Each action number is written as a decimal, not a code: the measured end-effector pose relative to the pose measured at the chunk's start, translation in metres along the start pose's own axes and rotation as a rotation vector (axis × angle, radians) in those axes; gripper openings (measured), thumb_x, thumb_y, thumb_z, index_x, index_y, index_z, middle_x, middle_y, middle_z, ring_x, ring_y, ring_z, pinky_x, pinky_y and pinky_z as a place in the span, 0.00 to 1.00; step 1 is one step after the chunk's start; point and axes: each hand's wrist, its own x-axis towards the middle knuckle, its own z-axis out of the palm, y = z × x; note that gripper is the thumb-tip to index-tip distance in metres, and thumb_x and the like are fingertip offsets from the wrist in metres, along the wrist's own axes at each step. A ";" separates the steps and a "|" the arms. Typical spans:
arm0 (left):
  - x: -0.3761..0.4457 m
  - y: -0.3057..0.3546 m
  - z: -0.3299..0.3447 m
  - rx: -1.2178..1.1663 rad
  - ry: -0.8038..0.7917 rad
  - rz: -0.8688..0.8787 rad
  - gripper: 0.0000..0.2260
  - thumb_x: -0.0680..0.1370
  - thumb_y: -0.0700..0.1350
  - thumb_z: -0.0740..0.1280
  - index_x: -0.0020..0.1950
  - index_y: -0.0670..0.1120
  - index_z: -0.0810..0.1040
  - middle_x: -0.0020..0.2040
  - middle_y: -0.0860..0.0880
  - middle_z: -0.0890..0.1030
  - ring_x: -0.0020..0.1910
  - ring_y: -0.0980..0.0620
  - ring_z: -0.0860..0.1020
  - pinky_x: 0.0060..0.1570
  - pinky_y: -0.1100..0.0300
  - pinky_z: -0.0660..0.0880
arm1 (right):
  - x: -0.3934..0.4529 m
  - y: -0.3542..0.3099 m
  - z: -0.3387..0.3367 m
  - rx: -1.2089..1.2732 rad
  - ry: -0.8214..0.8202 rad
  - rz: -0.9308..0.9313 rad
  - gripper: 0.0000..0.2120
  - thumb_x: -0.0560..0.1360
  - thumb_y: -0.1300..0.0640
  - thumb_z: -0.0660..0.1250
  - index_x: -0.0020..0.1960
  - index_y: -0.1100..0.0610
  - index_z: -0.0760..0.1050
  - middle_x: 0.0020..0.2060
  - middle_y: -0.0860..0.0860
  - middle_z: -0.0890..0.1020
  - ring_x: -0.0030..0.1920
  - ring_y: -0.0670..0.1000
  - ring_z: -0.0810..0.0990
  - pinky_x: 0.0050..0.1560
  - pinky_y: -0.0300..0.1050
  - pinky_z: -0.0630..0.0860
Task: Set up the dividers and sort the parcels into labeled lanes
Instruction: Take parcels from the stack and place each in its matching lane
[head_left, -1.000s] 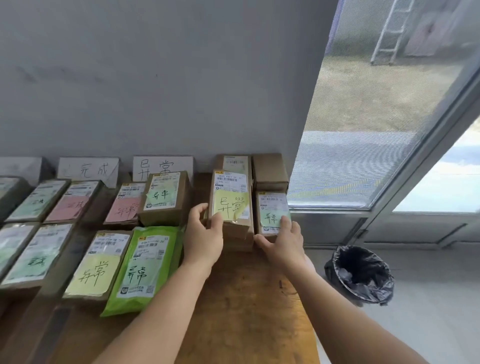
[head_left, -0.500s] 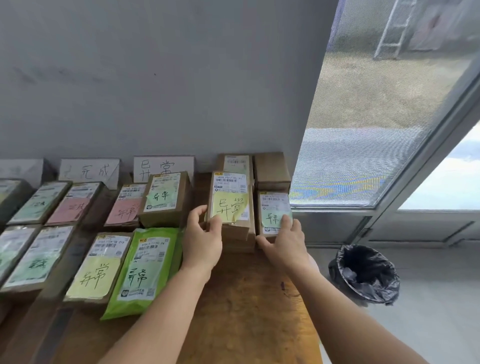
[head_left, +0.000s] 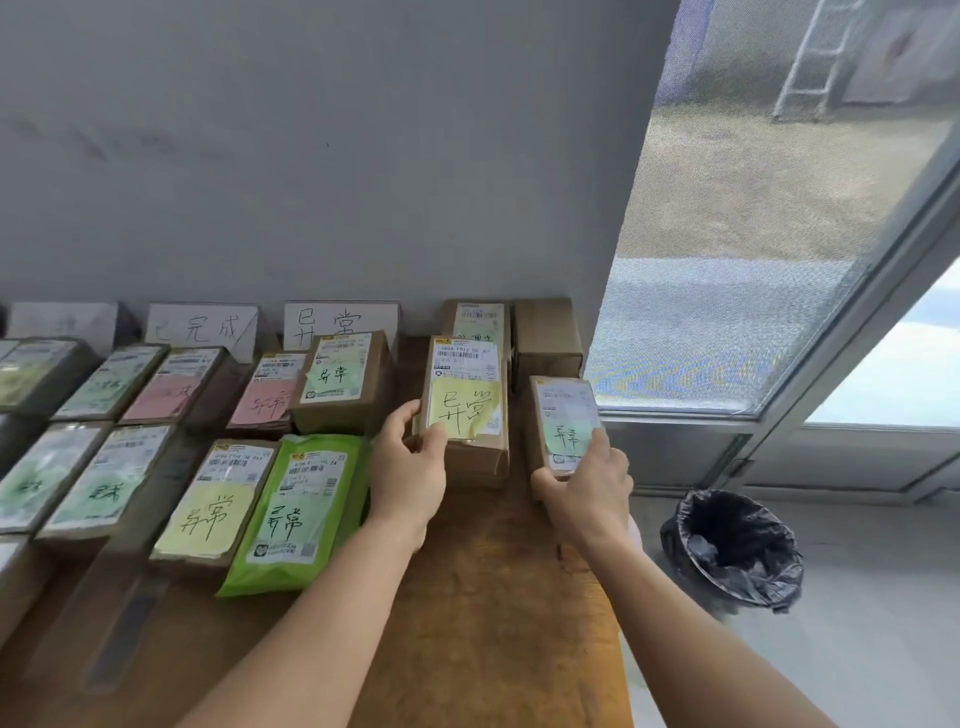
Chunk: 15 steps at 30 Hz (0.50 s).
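Observation:
A brown box with a yellow note (head_left: 467, 410) lies on top of a short stack of boxes on the wooden table (head_left: 467, 623). My left hand (head_left: 410, 467) grips its near left corner, thumb on the note. To its right, a smaller box with a green note (head_left: 563, 421) sits near the table's right edge. My right hand (head_left: 587, 488) holds its near end, fingers on top. Two more boxes (head_left: 545, 332) stand behind them against the wall. White lane label cards (head_left: 337, 322) lean on the wall.
Rows of labelled parcels fill the table to the left, among them a green mailer bag (head_left: 296, 514) and a yellow-noted parcel (head_left: 218, 499). A bin with a black liner (head_left: 732, 551) stands on the floor to the right, below a large window.
The small green-noted box has slid right, away from the stack, opening a gap. My left hand stays on the yellow-noted box.

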 end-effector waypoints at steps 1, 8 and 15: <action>-0.003 0.000 0.001 -0.010 0.002 0.001 0.16 0.79 0.46 0.64 0.67 0.55 0.70 0.57 0.54 0.76 0.55 0.52 0.75 0.54 0.53 0.77 | -0.004 -0.002 -0.005 0.028 0.018 -0.026 0.38 0.69 0.50 0.67 0.74 0.55 0.54 0.62 0.58 0.66 0.60 0.60 0.65 0.59 0.54 0.66; -0.027 0.010 -0.006 -0.137 0.015 0.026 0.17 0.79 0.45 0.64 0.66 0.58 0.70 0.59 0.54 0.77 0.59 0.53 0.75 0.59 0.48 0.74 | -0.029 -0.032 -0.033 0.098 0.131 -0.229 0.36 0.70 0.50 0.69 0.73 0.53 0.58 0.63 0.58 0.66 0.60 0.61 0.65 0.62 0.53 0.64; -0.043 0.025 -0.052 -0.219 0.016 0.094 0.17 0.79 0.46 0.64 0.68 0.56 0.69 0.62 0.53 0.77 0.60 0.54 0.74 0.61 0.51 0.74 | -0.071 -0.065 -0.041 0.157 0.182 -0.334 0.36 0.69 0.49 0.70 0.73 0.52 0.59 0.65 0.57 0.65 0.64 0.59 0.65 0.65 0.53 0.64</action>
